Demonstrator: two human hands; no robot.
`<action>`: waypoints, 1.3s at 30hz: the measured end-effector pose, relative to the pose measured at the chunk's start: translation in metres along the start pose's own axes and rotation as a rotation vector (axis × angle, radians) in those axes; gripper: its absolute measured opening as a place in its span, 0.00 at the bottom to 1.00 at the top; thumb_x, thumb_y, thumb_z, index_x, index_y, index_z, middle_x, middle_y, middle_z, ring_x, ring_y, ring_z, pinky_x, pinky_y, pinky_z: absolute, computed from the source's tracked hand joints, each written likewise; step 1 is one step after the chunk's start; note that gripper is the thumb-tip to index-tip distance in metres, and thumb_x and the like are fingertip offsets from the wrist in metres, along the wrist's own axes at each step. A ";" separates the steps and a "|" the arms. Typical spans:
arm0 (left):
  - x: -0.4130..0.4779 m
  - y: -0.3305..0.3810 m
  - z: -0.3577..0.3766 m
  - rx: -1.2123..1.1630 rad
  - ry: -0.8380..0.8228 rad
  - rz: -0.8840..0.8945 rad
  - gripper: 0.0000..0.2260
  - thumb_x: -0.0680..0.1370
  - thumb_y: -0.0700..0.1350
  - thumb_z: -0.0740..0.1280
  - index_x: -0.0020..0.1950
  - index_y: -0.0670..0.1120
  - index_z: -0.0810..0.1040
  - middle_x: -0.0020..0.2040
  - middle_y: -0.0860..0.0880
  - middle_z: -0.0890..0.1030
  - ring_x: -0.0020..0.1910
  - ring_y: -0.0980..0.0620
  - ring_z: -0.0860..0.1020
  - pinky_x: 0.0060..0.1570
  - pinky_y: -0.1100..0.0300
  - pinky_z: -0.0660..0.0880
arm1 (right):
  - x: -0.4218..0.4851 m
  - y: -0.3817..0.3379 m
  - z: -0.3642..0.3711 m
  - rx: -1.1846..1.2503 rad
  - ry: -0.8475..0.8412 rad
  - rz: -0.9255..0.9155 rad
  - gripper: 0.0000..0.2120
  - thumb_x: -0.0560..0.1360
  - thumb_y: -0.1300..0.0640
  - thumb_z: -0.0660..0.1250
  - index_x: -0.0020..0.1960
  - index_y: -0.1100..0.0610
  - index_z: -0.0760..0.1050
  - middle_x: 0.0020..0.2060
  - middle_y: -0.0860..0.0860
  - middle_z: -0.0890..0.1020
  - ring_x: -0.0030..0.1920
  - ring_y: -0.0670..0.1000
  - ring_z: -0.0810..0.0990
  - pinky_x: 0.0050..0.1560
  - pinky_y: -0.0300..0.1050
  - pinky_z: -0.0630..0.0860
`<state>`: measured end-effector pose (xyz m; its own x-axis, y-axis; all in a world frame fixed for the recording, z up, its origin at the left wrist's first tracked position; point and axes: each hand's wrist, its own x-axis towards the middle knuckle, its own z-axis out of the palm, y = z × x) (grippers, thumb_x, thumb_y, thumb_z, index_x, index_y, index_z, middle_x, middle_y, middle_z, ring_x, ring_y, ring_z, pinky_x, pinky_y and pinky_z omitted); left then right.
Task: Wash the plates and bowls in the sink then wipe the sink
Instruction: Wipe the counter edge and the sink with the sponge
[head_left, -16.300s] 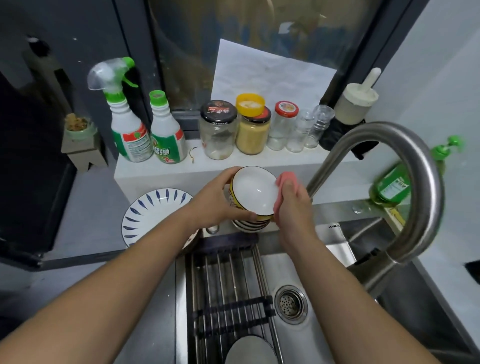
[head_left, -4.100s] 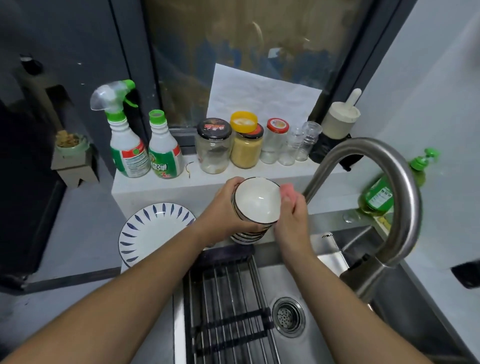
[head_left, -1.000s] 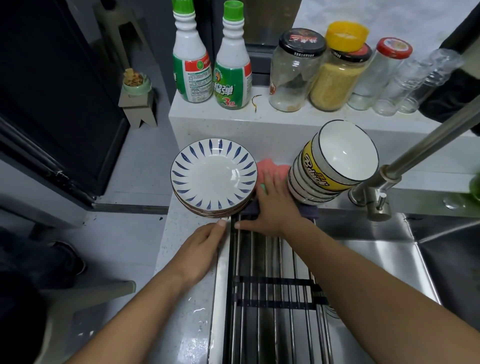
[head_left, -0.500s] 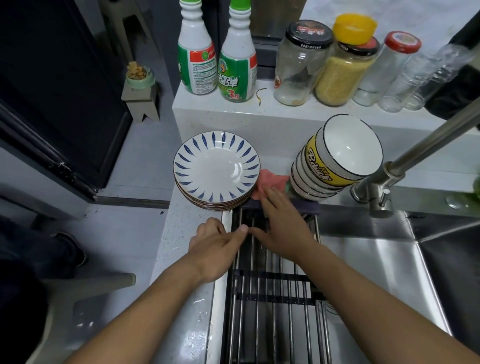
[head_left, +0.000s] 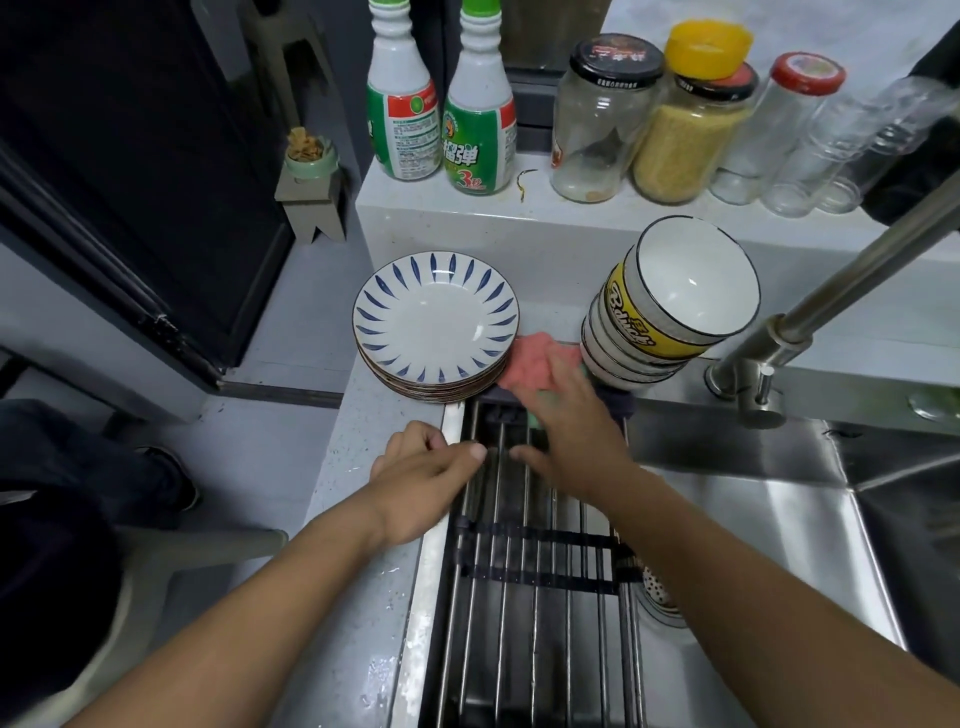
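Note:
A stack of blue-patterned plates (head_left: 436, 322) stands on the counter at the sink's far left corner. Beside it a stack of bowls (head_left: 670, 312) leans on its side, the top one white inside. A pink sponge (head_left: 535, 364) lies between the two stacks. A metal roll-up rack (head_left: 535, 597) covers the left half of the steel sink (head_left: 779, 545). My left hand (head_left: 426, 467) has its fingers curled at the rack's left edge, thumb on a rod. My right hand (head_left: 571, 431) lies on the rack's far end, fingers stretched toward the sponge. A dish (head_left: 657, 597) shows under the rack.
The faucet (head_left: 831, 291) slants across the right side above the sink. On the ledge behind stand two green-and-white bottles (head_left: 441, 119) and several jars (head_left: 602, 119). The counter drops off at left to the floor, with a grey stool (head_left: 171, 561) nearby.
The bowl I was scrubbing now sits on the bowl stack and the sponge lies on the counter. In the last second both hands have drawn back onto the rack's far end, thumbs close together.

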<state>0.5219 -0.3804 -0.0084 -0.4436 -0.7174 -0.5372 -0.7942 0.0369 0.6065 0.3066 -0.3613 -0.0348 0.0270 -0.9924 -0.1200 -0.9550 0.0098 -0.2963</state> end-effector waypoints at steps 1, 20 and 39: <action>0.000 -0.004 0.002 -0.020 0.025 0.006 0.16 0.84 0.65 0.52 0.49 0.63 0.76 0.55 0.55 0.67 0.62 0.54 0.64 0.69 0.56 0.61 | 0.003 -0.001 0.000 -0.028 -0.018 0.009 0.40 0.75 0.41 0.71 0.80 0.41 0.54 0.82 0.53 0.38 0.81 0.60 0.36 0.75 0.59 0.42; -0.095 -0.077 0.026 0.022 0.574 -0.001 0.32 0.79 0.68 0.51 0.75 0.50 0.72 0.77 0.53 0.68 0.77 0.54 0.65 0.78 0.52 0.61 | -0.063 -0.080 0.005 0.562 0.152 -0.140 0.18 0.82 0.56 0.64 0.71 0.55 0.74 0.72 0.51 0.73 0.69 0.47 0.66 0.76 0.52 0.62; -0.091 -0.144 0.040 -0.369 0.456 -0.097 0.39 0.77 0.71 0.40 0.79 0.52 0.64 0.77 0.51 0.71 0.75 0.51 0.68 0.76 0.54 0.62 | -0.058 -0.129 0.069 -0.032 0.030 -0.312 0.27 0.81 0.46 0.54 0.77 0.57 0.63 0.77 0.56 0.66 0.79 0.62 0.59 0.77 0.64 0.59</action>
<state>0.6593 -0.2927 -0.0705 -0.0883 -0.9348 -0.3440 -0.5889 -0.2295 0.7750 0.4485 -0.2963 -0.0546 0.3118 -0.9501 -0.0003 -0.9110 -0.2989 -0.2843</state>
